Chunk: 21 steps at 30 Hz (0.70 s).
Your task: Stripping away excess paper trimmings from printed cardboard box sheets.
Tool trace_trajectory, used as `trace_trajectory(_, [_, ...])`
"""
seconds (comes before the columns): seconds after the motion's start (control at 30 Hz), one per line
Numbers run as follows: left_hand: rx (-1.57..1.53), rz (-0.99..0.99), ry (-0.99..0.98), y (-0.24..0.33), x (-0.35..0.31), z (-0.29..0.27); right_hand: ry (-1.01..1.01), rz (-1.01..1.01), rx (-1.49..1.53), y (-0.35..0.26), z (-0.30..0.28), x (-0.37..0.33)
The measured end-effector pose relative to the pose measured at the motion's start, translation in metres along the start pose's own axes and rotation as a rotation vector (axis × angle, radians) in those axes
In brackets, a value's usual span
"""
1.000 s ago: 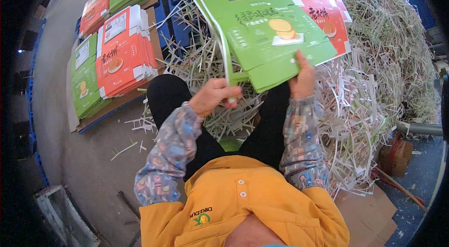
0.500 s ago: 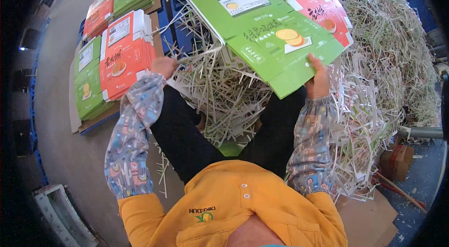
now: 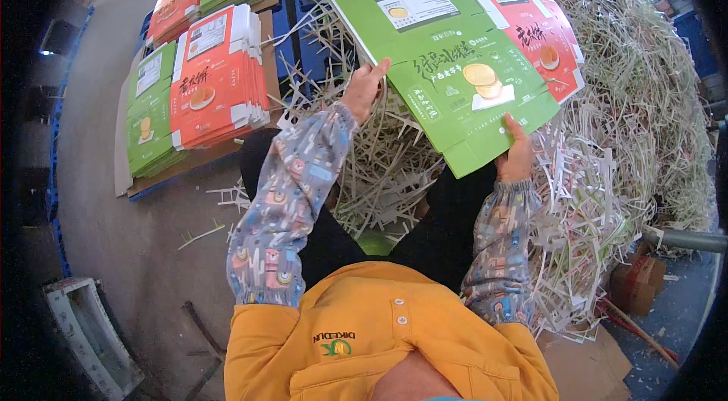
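Observation:
A green flat carton sheet [image 3: 447,44] with a biscuit picture and a white label panel lies tilted over my lap, apparently on top of others. My right hand [image 3: 517,149] grips its near right corner, thumb on the printed face and fingers hidden beneath. At the left edge, my left hand [image 3: 364,91] is closed with its thumb against the sheet's border; the fingers behind are partly hidden. Red flat carton sheets [image 3: 531,29] lie just past it on the right. Between my legs, paper offcut strips [image 3: 394,166] form a loose pile.
Stacks of red cartons [image 3: 216,82] and green cartons [image 3: 148,113] sit on cardboard at the left, near a blue pallet [image 3: 292,37]. A large heap of shredded strips [image 3: 629,75] rises on the right. A white trough-like frame [image 3: 95,336] is on the floor at lower left.
My left hand has moved right from beside the red stack to the green sheet's left edge. The pale strip it held is no longer in it. My right hand keeps its grip.

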<state>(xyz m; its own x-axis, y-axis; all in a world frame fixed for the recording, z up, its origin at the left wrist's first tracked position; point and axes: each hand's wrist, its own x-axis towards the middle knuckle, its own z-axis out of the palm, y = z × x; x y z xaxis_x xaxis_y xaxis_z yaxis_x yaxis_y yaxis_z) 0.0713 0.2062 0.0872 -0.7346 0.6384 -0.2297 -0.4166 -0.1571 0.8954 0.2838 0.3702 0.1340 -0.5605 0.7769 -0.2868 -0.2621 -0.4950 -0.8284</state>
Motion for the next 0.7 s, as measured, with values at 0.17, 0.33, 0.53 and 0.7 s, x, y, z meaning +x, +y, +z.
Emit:
trace_trajectory(0.17, [0.044,0.126,-0.081,0.008,-0.006,0.003,-0.012,-0.023,-0.023,-0.001,-0.002,0.002])
trace_trajectory(0.33, [0.500,0.008,-0.262,0.034,0.000,-0.024,-0.010,-0.059,-0.021,-0.006,-0.008,0.008])
trace_trajectory(0.53, [1.547,0.161,-0.111,0.043,0.017,-0.147,-0.077,-0.003,-0.016,-0.036,-0.019,0.015])
trace_trajectory(0.7, [1.858,-0.383,0.204,0.037,0.027,-0.289,-0.206,0.137,0.085,-0.051,-0.012,0.016])
